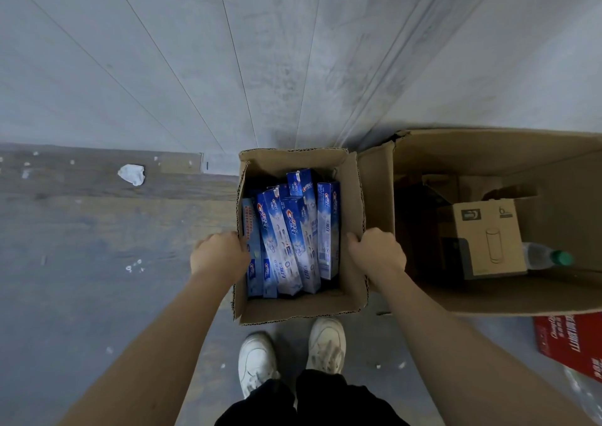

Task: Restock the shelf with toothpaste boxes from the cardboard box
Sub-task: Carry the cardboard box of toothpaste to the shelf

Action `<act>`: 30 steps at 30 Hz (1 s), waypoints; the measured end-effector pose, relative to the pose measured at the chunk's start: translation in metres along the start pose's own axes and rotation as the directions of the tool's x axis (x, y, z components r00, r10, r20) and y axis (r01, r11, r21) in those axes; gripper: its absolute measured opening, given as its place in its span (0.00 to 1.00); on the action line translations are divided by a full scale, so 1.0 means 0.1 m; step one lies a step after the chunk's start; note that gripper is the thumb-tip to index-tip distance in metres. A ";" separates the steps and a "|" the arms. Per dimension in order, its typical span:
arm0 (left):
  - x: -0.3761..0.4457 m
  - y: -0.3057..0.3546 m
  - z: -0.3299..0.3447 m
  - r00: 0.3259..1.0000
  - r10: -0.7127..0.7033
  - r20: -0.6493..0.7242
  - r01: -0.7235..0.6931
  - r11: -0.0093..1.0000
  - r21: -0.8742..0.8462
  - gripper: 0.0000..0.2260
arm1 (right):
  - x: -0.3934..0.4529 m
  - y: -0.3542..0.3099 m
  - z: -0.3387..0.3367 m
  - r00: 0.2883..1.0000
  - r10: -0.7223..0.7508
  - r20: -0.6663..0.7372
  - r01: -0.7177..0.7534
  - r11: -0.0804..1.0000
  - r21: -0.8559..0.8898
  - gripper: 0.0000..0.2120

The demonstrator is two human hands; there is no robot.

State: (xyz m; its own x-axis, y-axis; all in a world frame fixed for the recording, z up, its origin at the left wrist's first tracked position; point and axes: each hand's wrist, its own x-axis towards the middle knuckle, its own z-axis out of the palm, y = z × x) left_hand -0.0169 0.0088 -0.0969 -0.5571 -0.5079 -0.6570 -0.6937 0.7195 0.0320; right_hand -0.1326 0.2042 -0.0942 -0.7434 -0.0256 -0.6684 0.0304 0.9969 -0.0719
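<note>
Cardboard box: small brown open-topped corrugated carton (294, 308) stood on the grey floor (97, 262), just ahead of our white shoes (257, 360).
Contents: blue-and-white toothpaste boxes (293, 230) were packed upright and leaning inside; carton looked close to full.
Progress: we judged restocking barely started. No shelf showed in view and nothing had visibly been placed, so the whole load was left to move.
Left hand: left hand (220, 253) gripped the carton's left wall at the rim, fingers curled over the edge and touching the nearest toothpaste box.
Right hand: right hand (378, 251) gripped the right wall the same way, fingers hooked over the rim.
Grip vs load: toothpaste sat between our two hands, below the rim; neither hand held a box itself.
Neighbours: larger brown cardboard box (488, 298) stood touching the carton's right side.
</note>
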 end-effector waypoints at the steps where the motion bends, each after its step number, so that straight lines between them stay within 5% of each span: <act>1: 0.00 0.01 0.01 1.000 -0.012 0.008 0.012 0.999 -0.030 0.16 | 0.00 -0.01 0.00 1.000 -0.011 0.013 0.011 1.000 0.003 0.17; 10: -0.15 -0.05 0.05 0.998 -0.046 -0.032 0.048 0.997 0.060 0.12 | -0.17 -0.09 -0.05 0.997 -0.077 0.022 0.080 0.965 -0.248 0.14; 15: -0.52 -0.14 -0.09 0.993 -0.116 -0.019 0.115 0.992 -0.048 0.14 | -0.45 -0.18 -0.26 0.987 -0.159 0.002 0.152 0.945 -0.290 0.14; 30: -2.56 -0.96 -2.16 0.945 -0.316 -0.090 0.287 0.927 -0.242 0.15 | -2.55 -1.29 -2.03 0.885 -0.466 -0.007 0.431 0.823 -0.369 0.14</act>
State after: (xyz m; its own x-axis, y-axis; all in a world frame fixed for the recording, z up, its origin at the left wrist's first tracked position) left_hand 0.0938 -0.0331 0.2310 -0.3484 -0.7495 -0.5630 -0.9133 0.4065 0.0241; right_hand -0.0829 0.0968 0.2356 -0.6763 -0.4870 -0.5527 -0.5421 0.8370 -0.0742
